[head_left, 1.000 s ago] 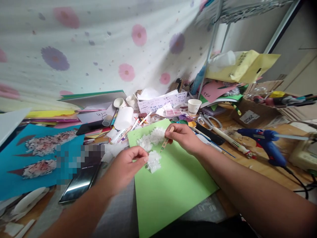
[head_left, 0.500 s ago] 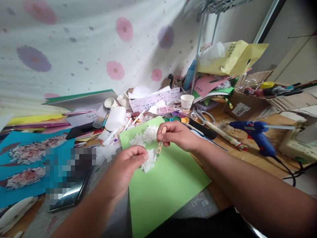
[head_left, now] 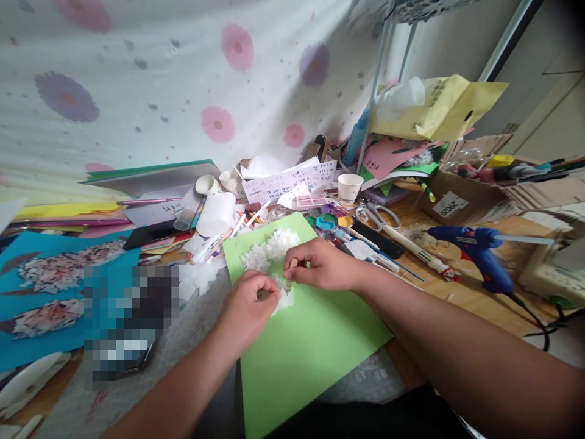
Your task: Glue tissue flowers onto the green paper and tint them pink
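A light green sheet of paper (head_left: 315, 353) lies in front of me, with ruffled clusters of white paper (head_left: 280, 242) on its upper part. My left hand (head_left: 251, 305) is closed in a pinch on a small piece of white paper (head_left: 286, 299) just below those clusters. Between the fingertips of my right hand (head_left: 320, 265) is a wooden craft stick (head_left: 293, 263), its upper end showing and its lower end close to the white piece. Both hands are over the green sheet, fingertips nearly meeting. The fingers partly hide the stick and the paper piece.
A blue glue gun (head_left: 479, 247) lies on the right, near scissors (head_left: 377, 214) and a cardboard box (head_left: 457, 198). Paint pots (head_left: 326, 222) and a paper cup (head_left: 350, 188) stand behind the sheet. On the left is a blue sheet with textured shapes (head_left: 50, 341).
My right hand has moved slightly down and left, bringing the craft stick lower, against the white piece. My left hand has shifted a little right. The view has turned slightly.
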A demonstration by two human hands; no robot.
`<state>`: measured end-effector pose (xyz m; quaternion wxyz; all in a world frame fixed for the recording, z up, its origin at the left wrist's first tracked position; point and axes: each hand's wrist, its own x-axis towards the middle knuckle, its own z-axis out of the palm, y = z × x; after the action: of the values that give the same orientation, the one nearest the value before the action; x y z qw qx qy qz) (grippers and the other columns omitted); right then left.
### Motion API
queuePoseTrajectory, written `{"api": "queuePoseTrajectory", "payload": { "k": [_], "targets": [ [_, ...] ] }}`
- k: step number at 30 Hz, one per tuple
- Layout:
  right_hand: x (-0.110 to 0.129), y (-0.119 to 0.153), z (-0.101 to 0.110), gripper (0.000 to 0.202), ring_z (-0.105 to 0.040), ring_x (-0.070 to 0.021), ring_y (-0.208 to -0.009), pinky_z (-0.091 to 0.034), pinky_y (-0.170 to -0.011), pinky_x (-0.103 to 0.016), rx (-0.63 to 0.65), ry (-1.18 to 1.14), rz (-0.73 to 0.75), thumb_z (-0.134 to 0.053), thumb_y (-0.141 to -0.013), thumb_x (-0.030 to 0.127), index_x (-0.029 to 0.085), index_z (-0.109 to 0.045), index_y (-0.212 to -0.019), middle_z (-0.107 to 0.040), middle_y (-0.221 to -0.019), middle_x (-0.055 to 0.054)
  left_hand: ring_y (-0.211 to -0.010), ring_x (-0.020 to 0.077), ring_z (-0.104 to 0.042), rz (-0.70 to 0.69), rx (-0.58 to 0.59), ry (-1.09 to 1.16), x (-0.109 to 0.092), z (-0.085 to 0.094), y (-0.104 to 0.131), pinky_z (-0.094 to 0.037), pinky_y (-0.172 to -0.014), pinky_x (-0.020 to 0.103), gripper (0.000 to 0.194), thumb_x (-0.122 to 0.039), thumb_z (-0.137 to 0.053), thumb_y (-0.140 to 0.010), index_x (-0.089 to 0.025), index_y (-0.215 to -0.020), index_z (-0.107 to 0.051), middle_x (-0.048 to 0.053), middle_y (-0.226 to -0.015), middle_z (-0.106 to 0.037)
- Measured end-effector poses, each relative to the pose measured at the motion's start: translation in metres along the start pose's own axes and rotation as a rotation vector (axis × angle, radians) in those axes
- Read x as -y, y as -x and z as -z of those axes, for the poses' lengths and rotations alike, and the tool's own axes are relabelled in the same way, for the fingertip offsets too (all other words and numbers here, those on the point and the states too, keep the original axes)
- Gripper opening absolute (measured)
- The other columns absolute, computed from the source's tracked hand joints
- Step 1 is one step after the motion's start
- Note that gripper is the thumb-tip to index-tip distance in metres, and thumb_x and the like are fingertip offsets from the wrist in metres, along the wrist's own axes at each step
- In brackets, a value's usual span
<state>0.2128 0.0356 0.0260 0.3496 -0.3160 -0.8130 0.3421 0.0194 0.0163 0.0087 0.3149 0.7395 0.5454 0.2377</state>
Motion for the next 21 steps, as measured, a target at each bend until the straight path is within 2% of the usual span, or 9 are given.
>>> {"api": "queuePoseTrajectory", "payload": {
  "k": [9,17,21],
  "targets": [
    [-0.006,0.0,-0.008,0.01,-0.05,-0.0085,-0.056,-0.037,-0.055,-0.018,0.044,0.111,0.036,-0.057,-0.078,0.011,0.012,-0.067,-0.074,-0.062,-0.062,0.001,-0.079,0.0201,-0.056,-0.01,-0.015,-0.061,0.003,0.003,0.0,-0.042,-0.072,0.032,0.011,-0.028,-0.051,-0.073,-0.019,-0.068,-0.055,0.002,-0.082,-0.055],
    [-0.002,-0.002,-0.014,0.01,-0.05,-0.0071,-0.051,-0.036,-0.052,-0.017,0.051,0.068,-0.089,-0.057,-0.079,0.011,0.012,-0.064,-0.071,-0.061,-0.058,0.001,-0.086,0.0215,-0.055,-0.076,-0.025,-0.029,0.011,0.01,-0.004,-0.042,-0.079,0.035,0.01,-0.026,-0.05,-0.074,-0.02,-0.075,-0.058,0.003,-0.085,-0.057],
    [-0.006,-0.001,-0.011,0.013,-0.049,-0.008,-0.05,-0.036,-0.051,-0.018,-0.037,-0.043,-0.16,-0.058,-0.078,0.016,0.014,-0.06,-0.065,-0.06,-0.055,0.001,-0.09,0.0216,-0.055,-0.101,-0.022,-0.061,0.009,0.012,-0.003,-0.042,-0.082,0.035,0.012,-0.026,-0.052,-0.075,-0.02,-0.08,-0.061,0.003,-0.088,-0.057]
  ]
}}
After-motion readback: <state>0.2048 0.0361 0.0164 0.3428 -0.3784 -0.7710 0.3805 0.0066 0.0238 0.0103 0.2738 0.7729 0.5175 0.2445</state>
